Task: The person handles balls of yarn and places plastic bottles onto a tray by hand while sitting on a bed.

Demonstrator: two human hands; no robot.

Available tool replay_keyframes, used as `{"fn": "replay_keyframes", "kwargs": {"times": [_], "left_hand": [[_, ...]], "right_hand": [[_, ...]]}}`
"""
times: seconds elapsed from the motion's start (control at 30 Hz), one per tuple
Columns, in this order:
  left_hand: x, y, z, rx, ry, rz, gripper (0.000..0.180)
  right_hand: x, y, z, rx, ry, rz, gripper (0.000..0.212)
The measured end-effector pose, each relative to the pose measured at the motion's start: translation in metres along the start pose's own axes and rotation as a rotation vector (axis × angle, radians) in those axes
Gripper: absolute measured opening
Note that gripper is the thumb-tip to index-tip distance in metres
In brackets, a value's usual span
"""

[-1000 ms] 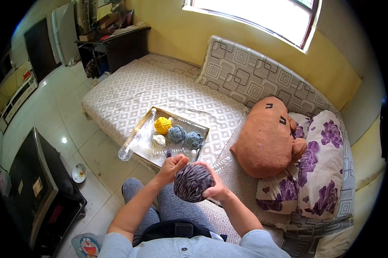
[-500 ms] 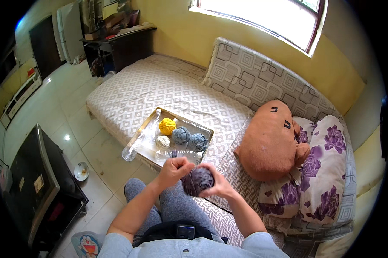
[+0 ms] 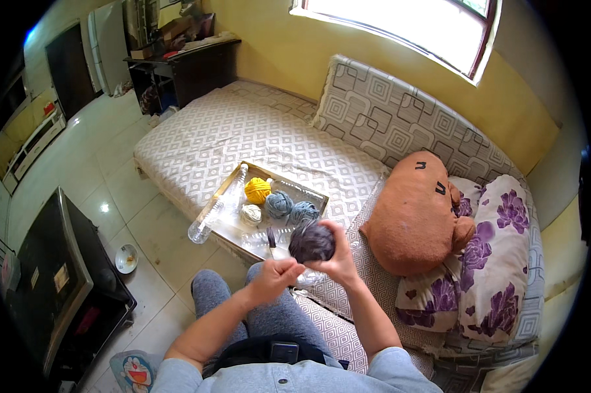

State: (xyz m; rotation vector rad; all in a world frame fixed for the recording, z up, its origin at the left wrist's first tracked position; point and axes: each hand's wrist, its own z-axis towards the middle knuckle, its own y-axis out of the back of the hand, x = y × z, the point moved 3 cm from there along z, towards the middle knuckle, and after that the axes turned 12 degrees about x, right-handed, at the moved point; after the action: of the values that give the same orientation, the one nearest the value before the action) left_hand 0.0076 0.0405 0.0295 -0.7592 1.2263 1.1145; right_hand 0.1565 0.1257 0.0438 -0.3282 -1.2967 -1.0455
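Observation:
My right hand (image 3: 340, 259) is wrapped round a dark purple-grey ball of yarn (image 3: 312, 241), raised over the near right corner of a tray (image 3: 290, 182) with a gold-coloured rim. Just left of the ball and below it, my left hand (image 3: 276, 278) is closed in a pinch; what its fingers hold is too small to make out. In the tray lie a yellow yarn ball (image 3: 257, 190), a cream one (image 3: 250, 214) and two blue-grey ones (image 3: 279, 204). Clear plastic bottles (image 3: 207, 221) lie along its left and near sides. A small dark strip (image 3: 272, 237) shows near the front bottle.
The tray rests on a patterned sofa seat (image 3: 223, 134) in front of my knees. To the right are a brown plush cushion (image 3: 410, 226) and flowered pillows (image 3: 485, 275). A black table (image 3: 53, 281) stands at the left, with a bowl (image 3: 126, 259) beside it.
The yarn ball has moved up and slightly right in my right hand and turned. My left hand has shifted down and right, to below the ball. The small dark strip now shows more.

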Motion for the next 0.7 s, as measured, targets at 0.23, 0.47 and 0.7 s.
{"fn": "replay_keyframes", "kwargs": {"times": [0.23,0.47,0.7], "left_hand": [[0.013,0.028,0.024,-0.266,-0.025,-0.179,0.033],[0.055,-0.014,-0.011,-0.094,0.144,0.026,0.032],[-0.002,0.019,0.003,-0.099,-0.012,-0.014,0.034]], "right_hand": [[0.02,-0.025,-0.032,0.437,-0.163,0.638,0.086],[0.025,-0.002,0.011,-0.012,0.08,0.454,0.085],[0.008,-0.019,-0.02,0.313,-0.22,0.165,0.083]]}}
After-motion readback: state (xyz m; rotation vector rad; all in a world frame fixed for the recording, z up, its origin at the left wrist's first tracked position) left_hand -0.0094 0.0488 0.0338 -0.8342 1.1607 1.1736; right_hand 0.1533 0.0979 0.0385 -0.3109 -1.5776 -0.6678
